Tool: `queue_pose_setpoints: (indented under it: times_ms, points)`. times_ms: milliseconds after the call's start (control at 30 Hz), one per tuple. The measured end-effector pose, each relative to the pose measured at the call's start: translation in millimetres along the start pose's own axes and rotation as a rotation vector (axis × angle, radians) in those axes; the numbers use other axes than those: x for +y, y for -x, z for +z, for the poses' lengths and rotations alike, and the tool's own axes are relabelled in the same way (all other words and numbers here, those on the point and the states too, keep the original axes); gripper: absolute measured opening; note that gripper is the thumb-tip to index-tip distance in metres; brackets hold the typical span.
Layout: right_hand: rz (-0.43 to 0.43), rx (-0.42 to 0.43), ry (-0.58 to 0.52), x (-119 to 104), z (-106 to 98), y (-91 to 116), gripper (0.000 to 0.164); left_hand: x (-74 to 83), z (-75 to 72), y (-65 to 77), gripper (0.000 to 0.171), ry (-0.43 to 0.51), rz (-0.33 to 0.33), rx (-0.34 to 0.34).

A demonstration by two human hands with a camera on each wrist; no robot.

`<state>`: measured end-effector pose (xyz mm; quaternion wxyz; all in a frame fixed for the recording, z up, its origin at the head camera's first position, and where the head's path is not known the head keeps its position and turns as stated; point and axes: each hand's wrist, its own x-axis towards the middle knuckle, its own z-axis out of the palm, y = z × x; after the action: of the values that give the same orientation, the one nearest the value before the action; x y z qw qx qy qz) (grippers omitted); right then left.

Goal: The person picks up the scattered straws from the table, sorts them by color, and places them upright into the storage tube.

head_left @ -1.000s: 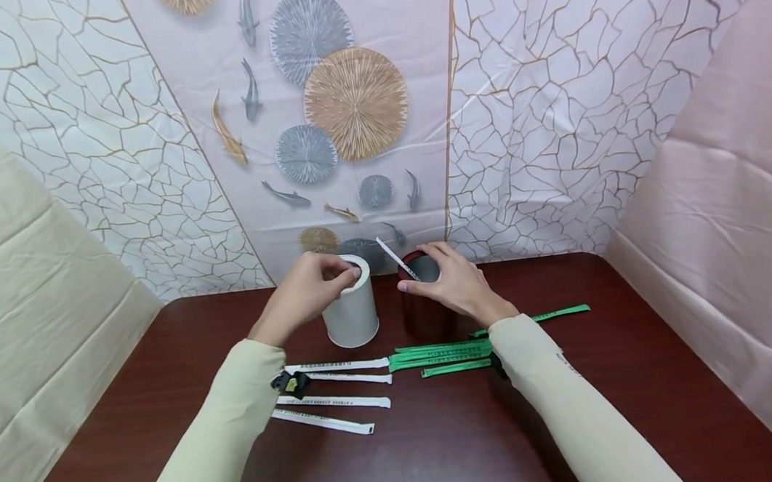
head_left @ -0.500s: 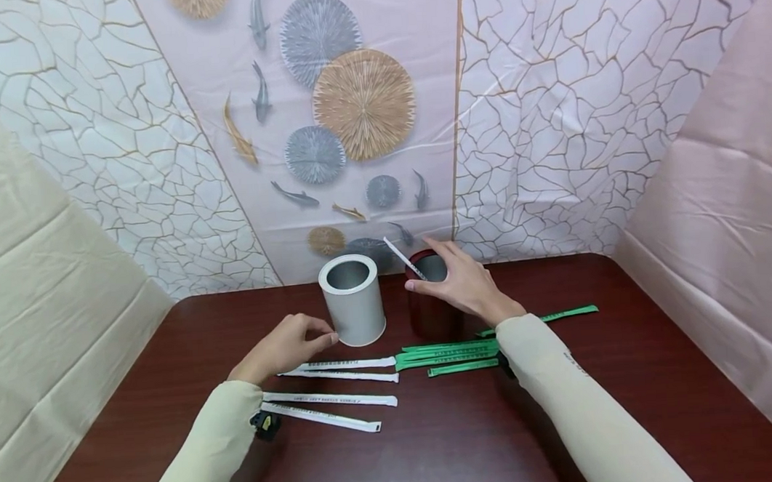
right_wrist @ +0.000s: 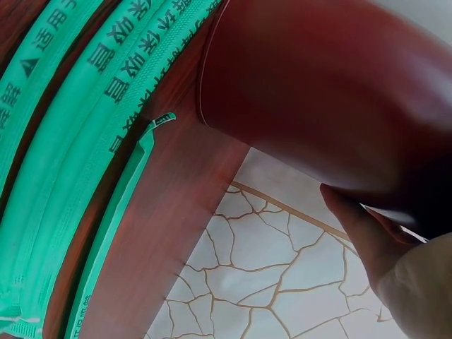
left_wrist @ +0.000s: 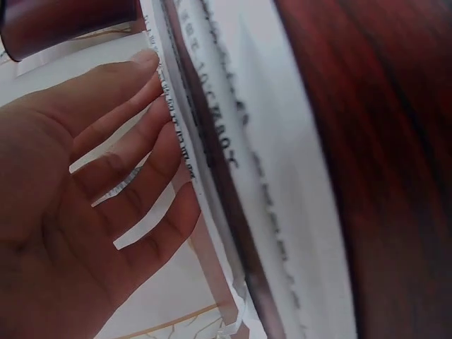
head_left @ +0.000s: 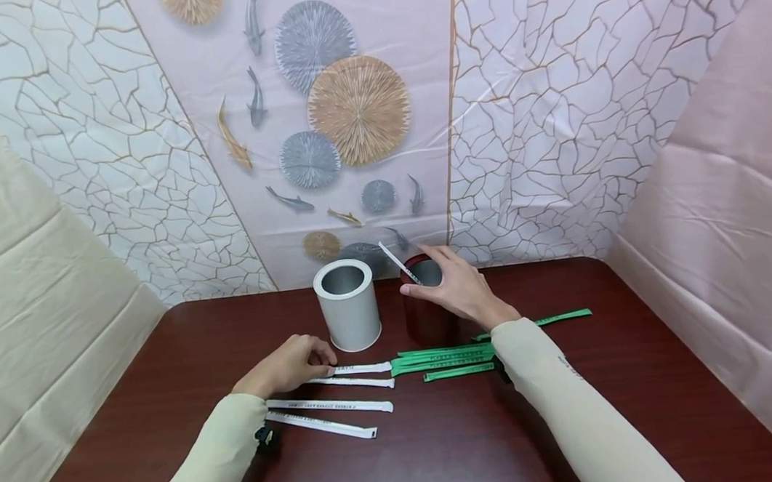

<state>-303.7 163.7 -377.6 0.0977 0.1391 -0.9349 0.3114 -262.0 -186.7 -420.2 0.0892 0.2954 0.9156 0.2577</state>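
In the head view my left hand [head_left: 294, 364] is down at the farthest white paper-wrapped straw [head_left: 364, 369], which lies on the table. Its thumb and fingers touch that straw's edge in the left wrist view, loosely bent. My right hand [head_left: 457, 284] holds the dark red can [head_left: 429, 322] by its rim, thumb on the near left and fingers along the far side. A white wrapped straw [head_left: 396, 260] leans out of this can to the left. Upright beside it stands a white can [head_left: 351, 319], its mouth facing up; I see nothing in the visible part of its inside.
Several white wrapped straws [head_left: 342, 405] lie nearer to me on the dark red table [head_left: 462, 441]. Green wrapped straws [head_left: 444, 358] lie bunched in front of the red can, and another green straw [head_left: 563, 317] lies under the right forearm. A patterned cloth [head_left: 538, 153] hangs behind.
My left hand has come out of the white can's mouth and moved down and left to the white straws. My right hand has stayed on the red can.
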Motion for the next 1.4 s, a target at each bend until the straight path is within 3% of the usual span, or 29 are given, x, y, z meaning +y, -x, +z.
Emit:
queue_pose_setpoints:
  times_ms: [400,600,733,900,1100,1200,1400]
  points:
    - [-0.005,0.003,0.002,-0.7,0.5,0.5,0.103,-1.4,3.6,1.1,0.014,-0.030,-0.009,0.050]
    - [-0.003,0.002,0.000,-1.7,1.7,0.9,0.103,7.5,-8.5,5.4,0.011,-0.037,0.056,0.123]
    - [-0.006,-0.001,0.001,-2.7,1.3,1.6,0.104,25.5,-28.6,7.3,0.009,-0.012,0.104,0.226]
    - [-0.006,0.001,0.005,-1.5,-0.2,2.4,0.104,58.7,-54.9,5.2,0.010,0.045,0.113,0.357]
    - [-0.008,0.006,-0.006,2.4,-1.3,3.5,0.101,90.9,-70.8,-15.6,0.023,0.083,0.180,0.497]
    - [-0.008,0.005,-0.011,3.2,0.4,3.5,0.101,105.4,-75.8,-28.9,0.029,0.142,0.231,0.567]
    - [-0.014,0.006,-0.013,1.0,0.4,2.3,0.103,138.2,-82.6,-51.2,0.024,0.289,0.318,0.712]
